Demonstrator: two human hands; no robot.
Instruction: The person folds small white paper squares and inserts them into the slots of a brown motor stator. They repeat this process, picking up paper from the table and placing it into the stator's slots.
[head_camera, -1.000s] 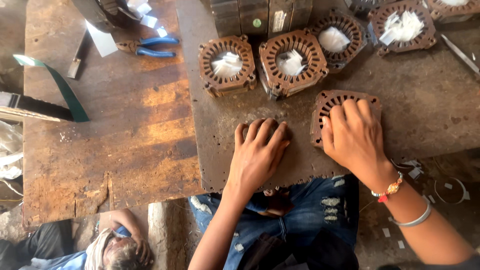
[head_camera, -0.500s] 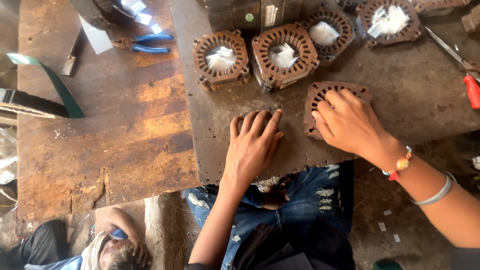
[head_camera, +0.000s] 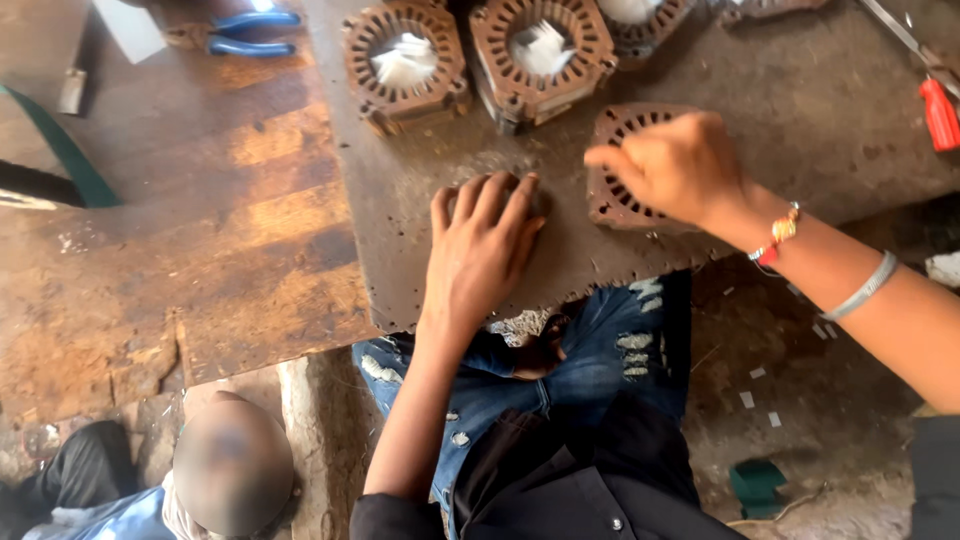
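Lifted fingers now—right hand (head_camera: 680, 165) pinches rusty slotted stator core (head_camera: 625, 165)—left hand (head_camera: 487, 245) flat.

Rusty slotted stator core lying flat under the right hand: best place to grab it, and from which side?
Judging by its pose, take the stator core by its outer rim from above, fingers across opposite flat sides. It lies flat on the metal plate, so the bore and slots face up, and the slotted teeth look too thin to pinch. The right hand already covers its near-right side; the left rim is bare.
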